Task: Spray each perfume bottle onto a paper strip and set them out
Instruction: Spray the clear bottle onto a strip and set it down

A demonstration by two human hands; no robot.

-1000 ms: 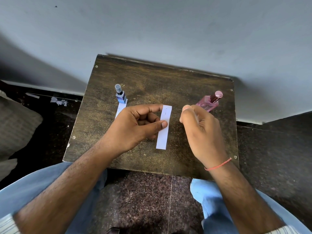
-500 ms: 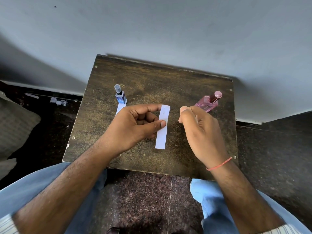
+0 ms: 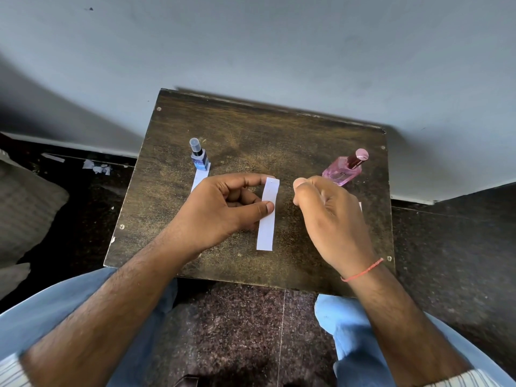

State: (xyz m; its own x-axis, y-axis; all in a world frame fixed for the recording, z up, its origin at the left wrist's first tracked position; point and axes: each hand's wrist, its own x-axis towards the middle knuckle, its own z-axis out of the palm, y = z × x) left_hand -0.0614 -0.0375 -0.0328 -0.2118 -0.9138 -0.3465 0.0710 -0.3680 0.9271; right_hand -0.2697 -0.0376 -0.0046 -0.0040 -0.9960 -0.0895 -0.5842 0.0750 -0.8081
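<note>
Holding a paper strip (image 3: 267, 216) upright at frame centre, between two bottles

The strip is pinched by the left hand (image 3: 223, 210), thumb at its mid-length and forefinger at its top edge, with the long axis running up and down the frame above the dark surface (image 3: 251, 135). The right hand (image 3: 329, 219) is curled just right of the strip, not touching it; whether anything is held in those fingers cannot be told. The pink bottle (image 3: 342, 172) stands just beyond the right knuckles, so the right hand is judged the nearer for it. The blue bottle (image 3: 199, 157) stands at upper left on a laid strip (image 3: 198, 178), seemingly done. A sliver of white (image 3: 360, 206) is glimpsed past the right hand
</note>
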